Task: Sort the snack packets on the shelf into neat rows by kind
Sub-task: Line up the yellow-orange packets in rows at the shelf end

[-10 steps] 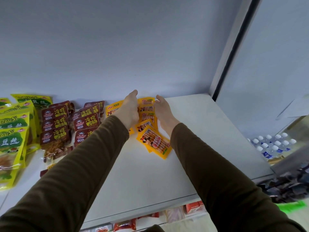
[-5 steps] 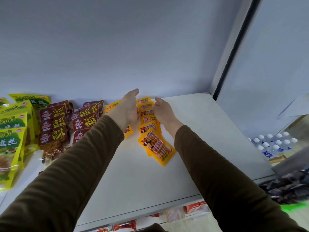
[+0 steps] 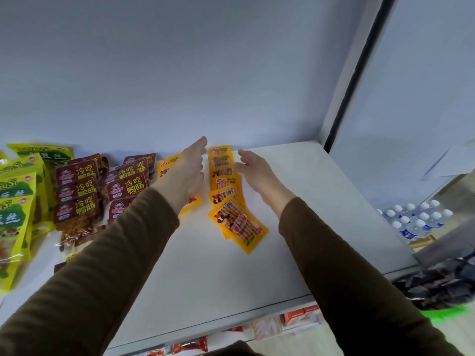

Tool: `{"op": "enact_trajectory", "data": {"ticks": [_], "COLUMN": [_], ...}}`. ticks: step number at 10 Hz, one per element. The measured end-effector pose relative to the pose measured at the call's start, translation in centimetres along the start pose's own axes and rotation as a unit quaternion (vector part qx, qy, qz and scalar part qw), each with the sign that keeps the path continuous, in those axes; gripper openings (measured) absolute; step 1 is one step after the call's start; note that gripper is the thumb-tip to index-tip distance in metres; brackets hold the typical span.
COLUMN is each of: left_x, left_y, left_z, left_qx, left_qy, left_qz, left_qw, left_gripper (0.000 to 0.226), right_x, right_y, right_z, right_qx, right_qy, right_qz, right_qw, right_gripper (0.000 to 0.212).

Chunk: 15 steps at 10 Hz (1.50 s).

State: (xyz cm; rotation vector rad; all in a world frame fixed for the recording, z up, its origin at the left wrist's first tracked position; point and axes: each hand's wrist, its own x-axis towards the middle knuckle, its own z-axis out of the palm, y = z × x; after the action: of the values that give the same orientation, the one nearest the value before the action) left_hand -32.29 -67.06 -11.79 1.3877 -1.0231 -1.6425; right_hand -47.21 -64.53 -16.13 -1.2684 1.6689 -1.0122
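My left hand and right hand flanked the row of yellow sausage packets on the white shelf, fingers straight and holding nothing. The row ran from the back wall toward me. Its nearest packet lay skewed, long axis angled toward my right.

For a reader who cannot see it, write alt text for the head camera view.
Two open hands, left hand and right hand, flank a row of orange snack packets running back on a white shelf. The nearest orange packet lies askew; dark red packets and yellow-green packets sit further left.
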Motion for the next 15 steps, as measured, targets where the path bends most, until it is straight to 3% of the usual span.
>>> {"op": "enact_trajectory", "data": {"ticks": [1, 2, 3, 4, 6, 7, 8, 9, 11, 13, 15], "left_x": [-3.2, -6.2, -7.4, -7.4, -7.7, -6.9, -6.5, -5.4, -5.0, -5.0, -5.3], "left_y": [-1.9, -4.5, -6.4, -7.3, -8.0, -8.4, -7.5, -6.5, -5.5, -6.8, -7.0], "left_z": [-1.2, -1.8, -2.0, -2.2, -1.1, -0.6, 0.0, 0.9, 1.8, 1.2, 1.6], "left_qx": [0.01, 0.071, 0.093, 0.088, 0.023, 0.003, 0.004, -0.03, -0.058, -0.081, -0.13], "left_qy": [-0.035, -0.068, -0.052, -0.034, -0.058, -0.066, -0.054, -0.03, -0.011, -0.014, -0.024], "left_qz": [0.055, 0.112, 0.134, 0.154, 0.105, 0.094, 0.084, 0.048, 0.009, 0.018, -0.007], "left_qw": [0.998, 0.989, 0.985, 0.984, 0.993, 0.993, 0.995, 0.998, 0.998, 0.996, 0.991], "left_gripper": [0.06, 0.056, 0.052, 0.05, 0.035, 0.05, 0.025, 0.048, 0.05, 0.043, 0.059], "right_x": [-3.5, -7.0, -8.6, -8.9, -8.5, -8.2, -7.7, -7.0, -6.4, -5.7, -6.2], "right_y": [1.4, 2.7, 3.8, 4.3, 3.5, 2.9, 2.8, 2.2, 1.8, 2.5, 2.2], "right_z": [-1.2, -0.7, 0.9, 2.1, 3.9, 3.6, 2.6, 2.5, 3.4, 2.6, 3.6], "right_qx": [-0.061, -0.176, -0.277, -0.317, -0.242, -0.138, -0.001, 0.061, 0.058, 0.147, 0.194], "right_qy": [-0.047, -0.09, -0.111, -0.079, 0.001, 0.016, 0.05, 0.048, 0.038, 0.07, 0.031], "right_qz": [-0.07, -0.158, -0.208, -0.178, -0.105, -0.085, -0.036, -0.009, -0.046, -0.012, -0.009], "right_qw": [0.995, 0.967, 0.932, 0.928, 0.964, 0.987, 0.998, 0.997, 0.996, 0.987, 0.981], "right_gripper": [0.066, 0.081, 0.083, 0.074, 0.066, 0.053, 0.048, 0.048, 0.044, 0.051, 0.059]}}
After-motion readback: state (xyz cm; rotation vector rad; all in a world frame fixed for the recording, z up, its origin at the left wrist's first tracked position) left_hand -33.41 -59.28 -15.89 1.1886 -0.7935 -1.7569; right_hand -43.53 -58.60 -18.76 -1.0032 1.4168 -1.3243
